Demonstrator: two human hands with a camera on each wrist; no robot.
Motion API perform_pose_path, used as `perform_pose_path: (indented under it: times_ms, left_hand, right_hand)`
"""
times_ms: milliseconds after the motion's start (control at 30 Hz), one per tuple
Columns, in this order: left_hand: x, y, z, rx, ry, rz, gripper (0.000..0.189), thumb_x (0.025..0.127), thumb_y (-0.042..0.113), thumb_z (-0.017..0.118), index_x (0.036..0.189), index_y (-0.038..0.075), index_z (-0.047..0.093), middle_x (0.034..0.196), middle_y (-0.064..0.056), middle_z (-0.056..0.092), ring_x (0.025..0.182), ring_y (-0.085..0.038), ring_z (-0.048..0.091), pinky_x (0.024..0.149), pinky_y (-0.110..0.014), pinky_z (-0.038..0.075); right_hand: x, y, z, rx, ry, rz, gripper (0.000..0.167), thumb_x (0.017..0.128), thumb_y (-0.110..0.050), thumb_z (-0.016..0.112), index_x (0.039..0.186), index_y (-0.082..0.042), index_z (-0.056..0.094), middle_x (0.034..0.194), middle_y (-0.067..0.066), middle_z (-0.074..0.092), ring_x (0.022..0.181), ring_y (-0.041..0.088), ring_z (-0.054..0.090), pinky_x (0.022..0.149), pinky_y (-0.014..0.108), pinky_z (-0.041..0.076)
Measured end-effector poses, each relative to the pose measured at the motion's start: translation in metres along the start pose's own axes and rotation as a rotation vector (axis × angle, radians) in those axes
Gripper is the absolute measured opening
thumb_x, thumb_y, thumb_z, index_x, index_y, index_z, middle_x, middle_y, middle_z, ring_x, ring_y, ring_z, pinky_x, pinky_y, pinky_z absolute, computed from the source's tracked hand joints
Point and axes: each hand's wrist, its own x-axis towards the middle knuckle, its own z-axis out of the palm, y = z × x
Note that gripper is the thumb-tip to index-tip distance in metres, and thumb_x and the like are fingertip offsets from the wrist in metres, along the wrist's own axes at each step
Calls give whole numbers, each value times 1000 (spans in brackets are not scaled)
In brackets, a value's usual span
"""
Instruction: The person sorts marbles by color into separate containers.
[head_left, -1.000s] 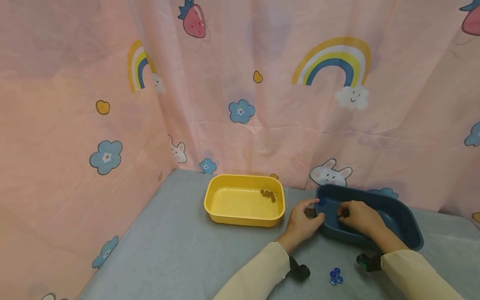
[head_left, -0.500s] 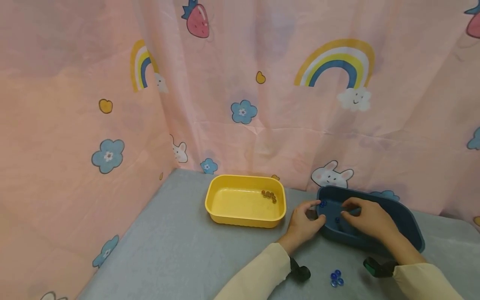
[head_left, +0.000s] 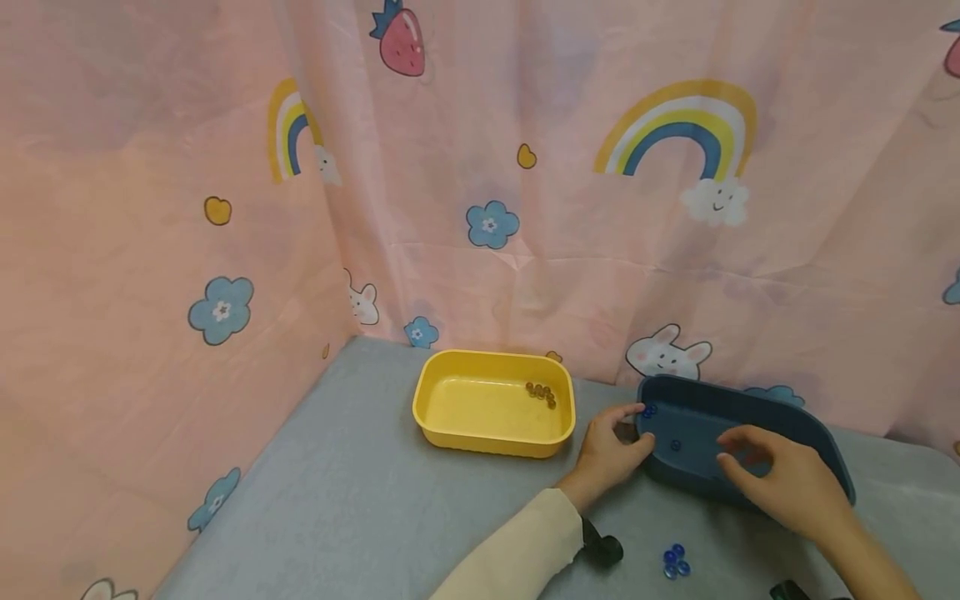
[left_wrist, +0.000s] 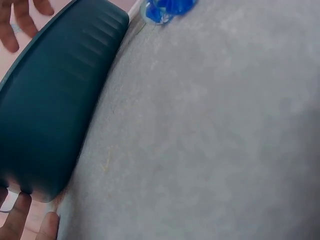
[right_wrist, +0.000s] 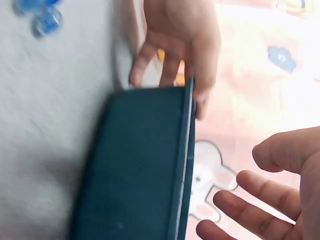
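Observation:
A dark blue plastic bin [head_left: 750,400] stands at the right of the table. My left hand [head_left: 609,454] holds its left end, index finger and thumb spread along the rim; in the right wrist view the left thumb is on the rim and other fingers are behind the end wall. Over the bin's right part hovers my right hand [head_left: 787,479], fingers spread and holding nothing. One blue marble [head_left: 676,446] lies on the bin floor. A small group of blue marbles [head_left: 649,411] sits in the left corner, near my left index finger.
Several blue marbles [head_left: 677,561] lie on the grey tablecloth [head_left: 360,500] in front of the dark bin. Left of it stands a yellow bin [head_left: 487,442] with several amber marbles [head_left: 540,392]. A pink printed curtain [head_left: 450,283] hangs behind.
My right hand has opened and drawn back to the right, leaving a blue marble on the bin floor. My left hand stays at the bin's end. The head view has shifted slightly.

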Motion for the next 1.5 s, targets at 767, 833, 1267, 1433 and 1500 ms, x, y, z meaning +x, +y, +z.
perform_pose_path:
  times_ms: [767,833,1267,1433,1500]
  left_hand:
    - [-2,-2,0,6,-4,-25,40,85,20,70,125,18,65,121,-2,64,89,5,57,80,-14,49]
    - [-2,-3,0,5,-4,-25,40,85,20,69,125,18,65,121,-1,64,89,5,57,80,-14,49]
    - [-2,-1,3,16,11,-50,39,85,20,70,124,19,65,120,2,64,89,4,57,79,-14,49]
    - [-3,1,3,9,18,-76,39,85,20,70,123,21,65,120,1,64,91,2,59,79,-14,49]
    - [-3,2,3,15,23,-73,38,85,19,70,123,21,65,121,1,64,93,1,60,79,-14,49]
  right_hand:
    - [-39,-21,43,35,-374,131,39,76,-33,79,107,-14,66,98,-3,68,79,12,58,68,34,51]
    - [-39,-20,45,43,-408,138,39,74,-33,80,107,-15,66,98,-4,68,80,12,59,69,36,51]
    - [-42,-14,62,55,-472,130,27,72,-28,81,93,-20,65,89,-7,67,76,10,60,67,35,53]
    - [-44,-15,67,9,-440,111,24,70,-28,82,87,-23,65,83,-11,67,71,6,58,65,31,50]
    - [-44,-16,67,9,-437,113,25,70,-28,83,86,-23,65,82,-11,67,70,6,58,64,31,50]
